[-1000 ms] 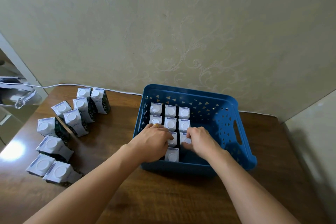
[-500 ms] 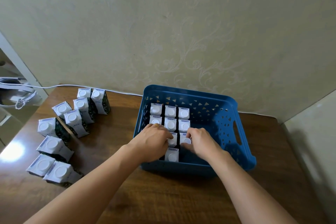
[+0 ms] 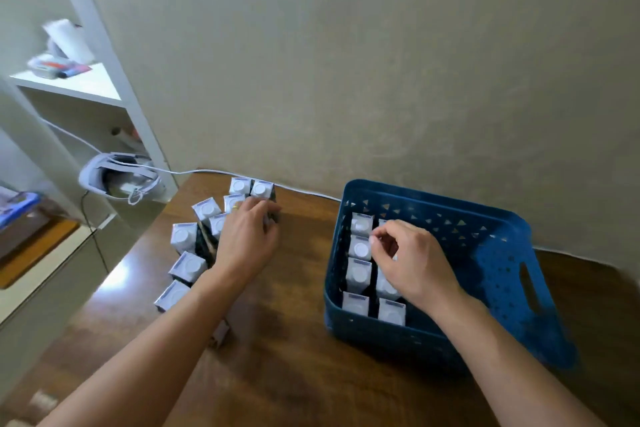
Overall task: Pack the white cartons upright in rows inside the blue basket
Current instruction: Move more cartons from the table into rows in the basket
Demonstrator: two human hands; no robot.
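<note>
L hand [image 3: 246, 239] reaches palm-down over loose white cartons [image 3: 184, 236] on table [image 3: 301, 374], fingers curled on one. R hand [image 3: 412, 260] hovers in blue basket [image 3: 498, 246], fingertips pinched, contact unclear; packed cartons [image 3: 358, 274] upright in rows just below and left of it.

I see open floor in the right half of the blue basket [image 3: 491, 246], between the packed cartons [image 3: 360, 274] and the handle-side wall, so a hand can drop straight in there from above. The left half is filled by upright cartons in rows, and my right hand [image 3: 412, 260] sits over them, blocking that side. Between the basket and the loose cartons [image 3: 187, 267] on the wooden table [image 3: 298, 374] runs a bare strip wide enough for an arm. My left hand [image 3: 246, 239] covers the near edge of that cluster. The wall [image 3: 346, 80] stands close behind everything.
</note>
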